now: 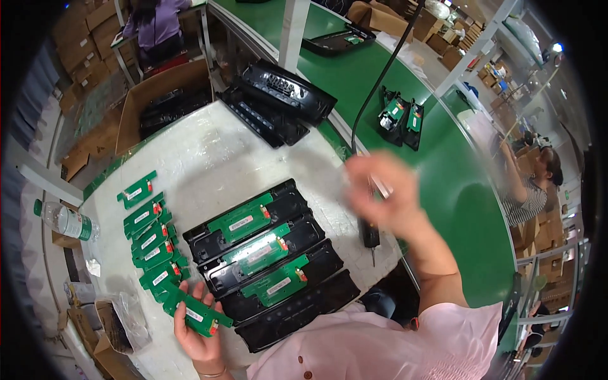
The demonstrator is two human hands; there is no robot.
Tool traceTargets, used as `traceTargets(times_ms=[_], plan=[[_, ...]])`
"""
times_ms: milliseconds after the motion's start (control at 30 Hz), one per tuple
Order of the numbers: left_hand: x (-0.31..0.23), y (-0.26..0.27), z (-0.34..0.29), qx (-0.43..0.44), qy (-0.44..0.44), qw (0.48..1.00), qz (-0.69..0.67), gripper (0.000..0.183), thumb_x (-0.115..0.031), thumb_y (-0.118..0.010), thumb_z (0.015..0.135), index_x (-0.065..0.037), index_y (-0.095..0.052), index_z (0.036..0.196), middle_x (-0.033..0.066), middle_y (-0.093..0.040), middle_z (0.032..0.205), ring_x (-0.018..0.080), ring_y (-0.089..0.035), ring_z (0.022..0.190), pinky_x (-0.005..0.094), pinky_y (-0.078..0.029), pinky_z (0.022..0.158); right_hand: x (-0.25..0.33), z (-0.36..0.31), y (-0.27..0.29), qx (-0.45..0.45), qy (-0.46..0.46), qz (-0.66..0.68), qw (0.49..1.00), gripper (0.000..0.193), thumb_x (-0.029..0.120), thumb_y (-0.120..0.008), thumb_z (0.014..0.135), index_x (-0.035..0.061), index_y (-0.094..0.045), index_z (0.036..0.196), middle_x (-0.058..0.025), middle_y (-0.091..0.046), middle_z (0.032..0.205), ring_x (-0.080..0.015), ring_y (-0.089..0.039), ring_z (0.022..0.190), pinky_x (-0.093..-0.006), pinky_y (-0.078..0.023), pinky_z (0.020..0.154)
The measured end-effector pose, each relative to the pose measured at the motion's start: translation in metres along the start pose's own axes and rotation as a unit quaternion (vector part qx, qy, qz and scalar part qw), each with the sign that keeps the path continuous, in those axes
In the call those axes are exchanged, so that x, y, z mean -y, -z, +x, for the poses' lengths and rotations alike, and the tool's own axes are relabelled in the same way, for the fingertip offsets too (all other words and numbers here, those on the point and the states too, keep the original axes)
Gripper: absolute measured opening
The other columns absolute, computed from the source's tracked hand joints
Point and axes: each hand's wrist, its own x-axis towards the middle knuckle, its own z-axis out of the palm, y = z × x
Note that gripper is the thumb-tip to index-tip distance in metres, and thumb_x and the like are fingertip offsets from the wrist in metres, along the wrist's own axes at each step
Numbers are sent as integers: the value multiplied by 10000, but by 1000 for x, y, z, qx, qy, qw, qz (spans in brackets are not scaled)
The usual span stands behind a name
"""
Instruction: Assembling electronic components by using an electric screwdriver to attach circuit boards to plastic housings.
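My left hand [196,332] grips a green circuit board [193,311] at the near end of a row of several green boards [149,237] lying on the white table [209,158]. Beside it lie several black plastic panels [272,266] side by side; three carry a green board, the nearest one [297,313] carries none. My right hand [380,193] is raised and blurred over the table's right edge, fingers curled around a thin light object I cannot make out. A black electric screwdriver [370,235] hangs just below it on a black cable.
More black panels [278,101] are stacked at the table's far edge beside a cardboard box [158,101] of parts. A green conveyor [443,164] runs on the right with assemblies on it. A water bottle [63,220] lies left. Other people work at the right and far back.
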Motion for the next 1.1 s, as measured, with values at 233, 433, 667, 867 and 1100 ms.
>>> traceTargets(times_ms=[233, 433, 667, 867, 1100], plan=[[-4, -12, 10, -1, -20, 1000, 9, 404, -251, -441, 868, -108, -413, 1245, 91, -575, 1044, 209, -560, 795, 378, -464, 712, -211, 113, 48, -203, -163, -93, 961, 190, 152, -560, 788, 31, -609, 926, -119, -629, 855, -190, -612, 749, -283, -474, 666], [-3, -59, 16, -34, -43, 995, 85, 380, -266, -451, 863, -91, -461, 1200, 98, -586, 940, 204, -573, 762, 396, -493, 626, -386, 174, -19, -39, -166, -325, 930, 305, 135, -486, 744, 20, -494, 1027, -204, -554, 1023, -365, -544, 952, -449, -455, 818], [2, -107, 10, -94, -15, 990, 102, 301, -222, -499, 857, -43, -517, 1098, 115, -575, 954, 246, -535, 845, 403, -420, 791, -412, 224, -64, 110, -225, -400, 882, 614, 127, -447, 796, 67, -209, 1359, -104, -237, 1415, -268, -175, 1325, -423, -197, 1059], [16, -120, 10, -106, -13, 989, 99, 336, -217, -506, 850, -44, -503, 1137, 122, -578, 939, 249, -541, 822, 405, -434, 762, -447, 217, -51, 29, -113, -477, 871, 181, 157, -458, 813, 93, -597, 909, -86, -602, 914, -230, -578, 895, -354, -435, 792], [5, -127, 8, -18, -5, 996, 87, 349, -235, -480, 865, -34, -493, 1150, 134, -576, 974, 251, -542, 835, 400, -436, 769, -354, 177, -7, 8, 29, -471, 882, 61, 127, -477, 759, 92, -517, 790, -77, -535, 739, -224, -551, 750, -346, -415, 684]])
